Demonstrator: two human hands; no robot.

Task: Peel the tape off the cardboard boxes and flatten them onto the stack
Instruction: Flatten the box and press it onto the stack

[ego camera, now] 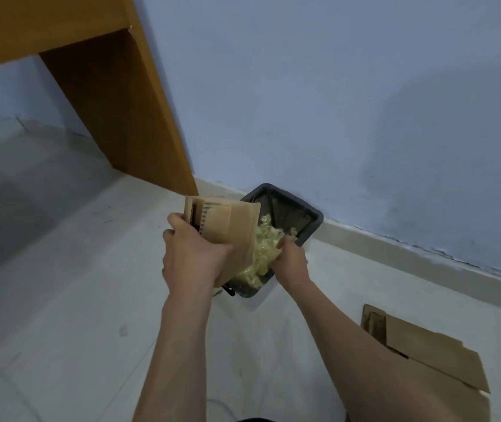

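Tape disposal over the bin, with one small brown cardboard box [224,223] in hand.

We see the left hand [194,254] gripping the folded box above the near-left rim of the dark grey plastic bin [314,226], which stands on the pale tiled floor [75,300] against the wall. The right hand [291,258] pinches crumpled yellowish clear tape [262,248] at the bin's mouth. We judge that sticky tape may cling to the fingers or snag the box and fall outside. The stack of flattened brown cardboard [431,357] lies near the floor's right edge, cut off by the frame. The right fingertips, the bin's depth and the box's far side are hidden.
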